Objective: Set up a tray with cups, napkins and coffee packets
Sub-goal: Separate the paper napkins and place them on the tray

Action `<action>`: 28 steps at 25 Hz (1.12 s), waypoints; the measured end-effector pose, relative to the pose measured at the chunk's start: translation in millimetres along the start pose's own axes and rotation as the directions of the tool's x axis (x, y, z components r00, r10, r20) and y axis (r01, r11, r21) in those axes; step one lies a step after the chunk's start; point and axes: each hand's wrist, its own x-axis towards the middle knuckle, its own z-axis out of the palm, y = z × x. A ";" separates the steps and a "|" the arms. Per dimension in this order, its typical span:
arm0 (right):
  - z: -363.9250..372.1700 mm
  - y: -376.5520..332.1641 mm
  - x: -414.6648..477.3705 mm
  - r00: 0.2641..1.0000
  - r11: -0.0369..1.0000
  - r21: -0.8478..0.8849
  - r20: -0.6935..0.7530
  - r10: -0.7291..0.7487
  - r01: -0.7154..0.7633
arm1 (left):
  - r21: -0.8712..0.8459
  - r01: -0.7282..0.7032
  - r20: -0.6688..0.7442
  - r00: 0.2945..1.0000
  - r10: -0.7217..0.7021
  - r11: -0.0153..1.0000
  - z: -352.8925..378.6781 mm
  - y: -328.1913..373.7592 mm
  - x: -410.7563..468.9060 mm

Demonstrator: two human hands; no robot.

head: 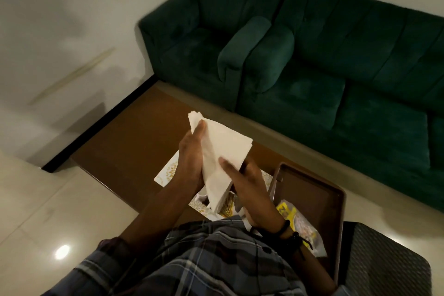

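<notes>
One stack of white napkins [223,149] is held in the air between both hands, over the brown desk [134,137] and just left of the tray [310,194]; no part of it touches desk or tray. Left hand [192,158]: fingers [200,127] straight and flat against the stack's left edge, pressing, not curled round it. Right hand [245,190]: thumb on the upper face, the other fingers under the stack and mostly hidden, so it grips the napkins at the near right corner. Stack is tilted, far corner up, sheets slightly fanned at the top edge. Judged step: napkin stage, squaring up the stack before it is set down. Tray holds a yellow-printed packet bag [288,211] at its near end; the far half of the tray floor shows bare. Cups: not made out; a pale shape beneath the hands on the patterned mat [168,172] might be one, cannot tell. Next move, as I judge it: carry the stack right, over the tray's raised rim, and lay it flat on the bare far part, apart from the bag. This needs a firm right-hand grip so that loose sheets do not slide, with the left hand letting go only once the stack lies flat. Green sofa [312,60] stands behind the desk, out of play.
</notes>
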 end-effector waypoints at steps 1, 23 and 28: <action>-1.2 -3.1 1.8 0.999 0.997 0.076 -0.045 0.023 -0.020 | 0.054 0.003 -0.019 1.000 -0.002 0.999 -0.1 -0.8 -0.8; 3.2 -4.2 -8.4 0.948 0.970 0.021 0.220 0.231 -0.242 | -0.012 -0.017 -0.082 0.996 0.016 1.000 -18.2 -8.2 11.8; -2.5 15.5 -3.2 0.939 0.952 0.060 0.192 0.284 -0.300 | -0.074 0.031 -0.039 0.999 -0.034 0.997 -43.9 -21.5 26.4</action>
